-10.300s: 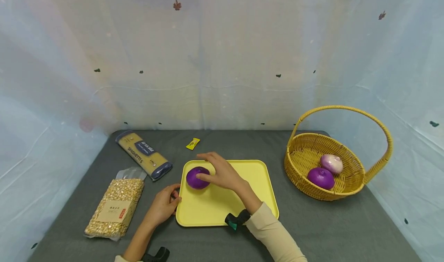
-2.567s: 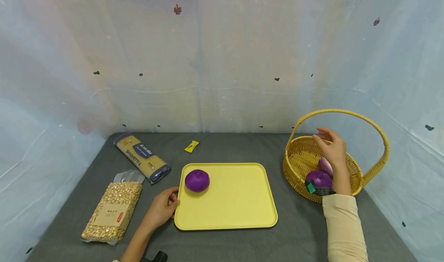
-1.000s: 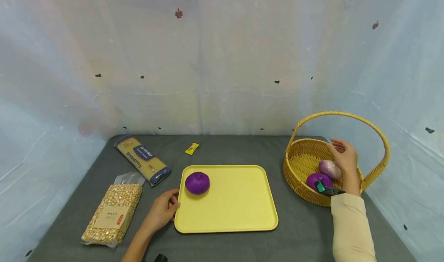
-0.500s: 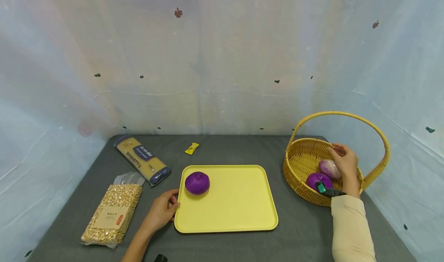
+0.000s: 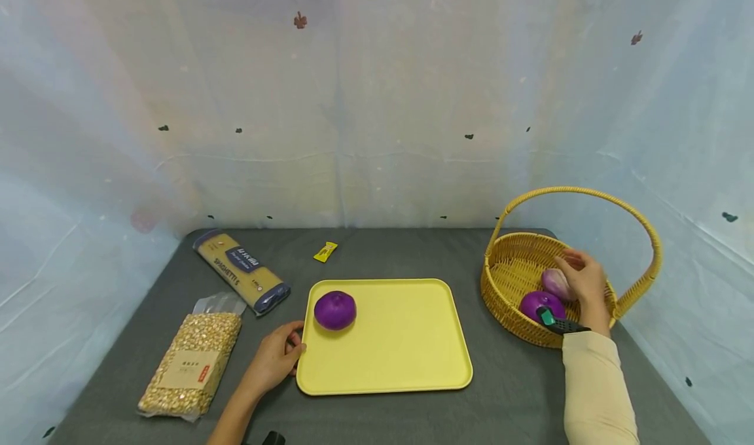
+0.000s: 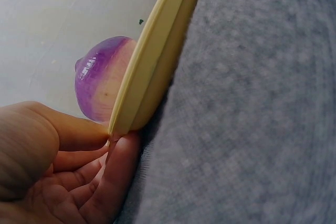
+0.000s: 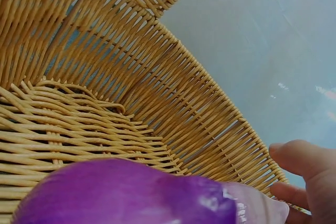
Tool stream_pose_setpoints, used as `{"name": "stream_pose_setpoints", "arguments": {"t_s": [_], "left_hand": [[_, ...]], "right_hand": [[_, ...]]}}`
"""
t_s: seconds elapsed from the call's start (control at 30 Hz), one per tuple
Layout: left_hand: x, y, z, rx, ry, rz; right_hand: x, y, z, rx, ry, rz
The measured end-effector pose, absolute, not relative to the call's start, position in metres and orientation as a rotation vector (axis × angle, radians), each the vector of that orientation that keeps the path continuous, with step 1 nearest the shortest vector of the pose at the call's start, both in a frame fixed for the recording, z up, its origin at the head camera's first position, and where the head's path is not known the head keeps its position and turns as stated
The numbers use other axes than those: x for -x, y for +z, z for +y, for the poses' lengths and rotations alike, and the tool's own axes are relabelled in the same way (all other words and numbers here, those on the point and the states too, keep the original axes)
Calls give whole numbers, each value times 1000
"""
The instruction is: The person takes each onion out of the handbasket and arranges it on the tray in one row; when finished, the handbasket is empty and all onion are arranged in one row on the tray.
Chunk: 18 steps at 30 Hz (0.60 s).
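Observation:
My left hand (image 5: 274, 355) pinches the left rim of a yellow tray (image 5: 400, 343), thumb on top and a finger beneath, as the left wrist view (image 6: 79, 166) shows. A purple onion (image 5: 334, 311) sits at the tray's upper left. On the right, my right hand (image 5: 584, 280) is inside a wicker basket (image 5: 499, 304), just beside a pale purple-white onion (image 5: 556, 284). Its thumb (image 7: 294, 156) is raised apart from that onion, with fingertips close to the onion's tip. A darker purple onion (image 5: 535, 303) lies nearer in the basket, partly hidden by the wrist camera.
A spaghetti pack (image 5: 243, 268) lies at the back left, with a bag of corn kernels (image 5: 194, 360) in front of it. A small yellow packet (image 5: 325, 252) rests behind the tray. The basket's tall handle (image 5: 580, 191) arches above the right hand.
My right hand has gone from the onion on the tray over to the basket, then lowered slightly toward the pale onion. The left hand stays at the tray's rim.

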<state>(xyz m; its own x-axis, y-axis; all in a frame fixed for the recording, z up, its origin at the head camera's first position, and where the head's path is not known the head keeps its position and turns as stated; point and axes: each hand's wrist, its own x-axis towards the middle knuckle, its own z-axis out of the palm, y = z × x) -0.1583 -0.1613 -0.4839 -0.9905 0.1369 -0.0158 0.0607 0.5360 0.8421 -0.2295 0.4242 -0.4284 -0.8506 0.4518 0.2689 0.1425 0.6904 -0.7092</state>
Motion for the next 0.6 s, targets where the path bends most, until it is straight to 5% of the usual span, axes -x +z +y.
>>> {"name": "stream_pose_setpoints", "arguments": {"t_s": [0.6], "left_hand": [[160,-483,-162,-181,1437,2690]], "right_hand": [[229,-435,429,438,1093,-2616]]}}
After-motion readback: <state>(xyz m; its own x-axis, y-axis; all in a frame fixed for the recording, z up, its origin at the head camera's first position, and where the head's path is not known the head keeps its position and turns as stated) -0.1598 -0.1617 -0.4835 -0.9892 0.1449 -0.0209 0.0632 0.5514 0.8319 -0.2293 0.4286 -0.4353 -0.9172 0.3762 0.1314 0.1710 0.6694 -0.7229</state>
